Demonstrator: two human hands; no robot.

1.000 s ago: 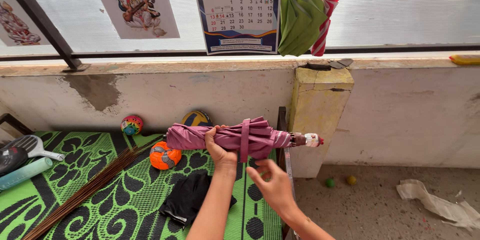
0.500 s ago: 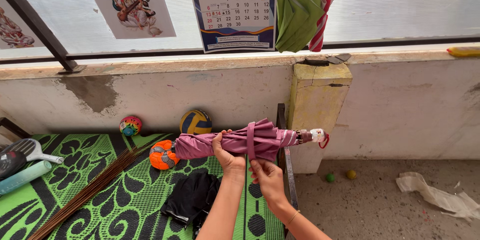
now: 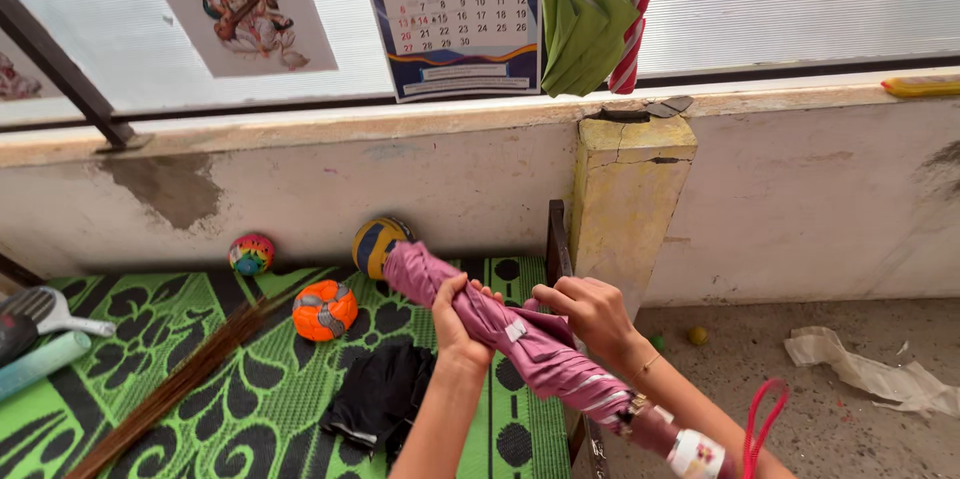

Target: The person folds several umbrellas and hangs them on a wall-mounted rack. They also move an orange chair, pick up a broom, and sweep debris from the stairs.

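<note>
Above a green patterned mat (image 3: pixel 200 379), a left hand (image 3: pixel 457 311) clamps around a folded mauve umbrella (image 3: pixel 520 339), tilting it handle-down to steady the canopy, while the right hand (image 3: pixel 592 311) pinches its loose strap at mid-length.

Both hands hold a folded pink umbrella (image 3: pixel 520 339), tilted with its handle toward the camera — the left hand (image 3: pixel 458 314) wraps its middle, the right hand (image 3: pixel 592 311) pinches the strap beside it. Below lie a green mat (image 3: pixel 230 379), a black cloth (image 3: pixel 375 394) and an orange ball (image 3: pixel 324 309).
</note>
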